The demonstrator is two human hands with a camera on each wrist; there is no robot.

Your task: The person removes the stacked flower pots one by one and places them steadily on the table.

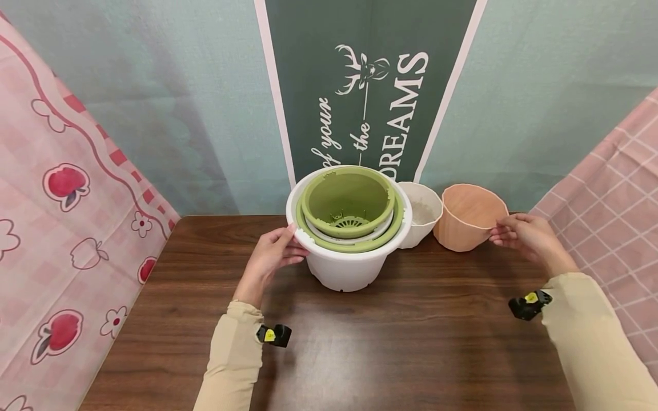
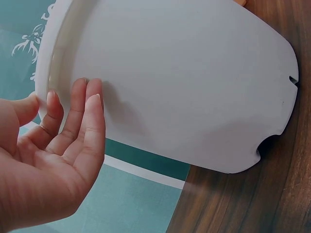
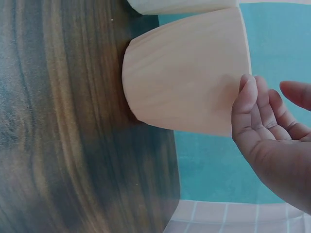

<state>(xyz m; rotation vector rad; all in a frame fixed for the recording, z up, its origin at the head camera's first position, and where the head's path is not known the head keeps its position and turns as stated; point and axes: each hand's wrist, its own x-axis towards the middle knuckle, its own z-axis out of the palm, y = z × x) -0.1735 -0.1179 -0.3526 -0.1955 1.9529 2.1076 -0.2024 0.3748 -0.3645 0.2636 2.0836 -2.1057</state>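
Observation:
A large white flower pot (image 1: 344, 271) stands on the table with smaller green and white pots nested inside it. The innermost is a green pot (image 1: 349, 194) with a slotted bottom. My left hand (image 1: 269, 257) pinches the big pot's rim at its left side, thumb on the edge and fingers below, as the left wrist view shows on the white wall (image 2: 184, 82). At the right, a peach-coloured ribbed pot (image 1: 460, 231) stands upright. The fingers of my right hand (image 1: 529, 237) are at its right rim; in the right wrist view the thumb (image 3: 296, 94) is held apart from it.
Between the nested stack and the peach pot stands a white ribbed pot (image 1: 424, 211). All stand near the back edge of a dark wooden table (image 1: 390, 348). A printed teal curtain (image 1: 221, 103) hangs behind, with pink cloths (image 1: 61, 228) at both sides.

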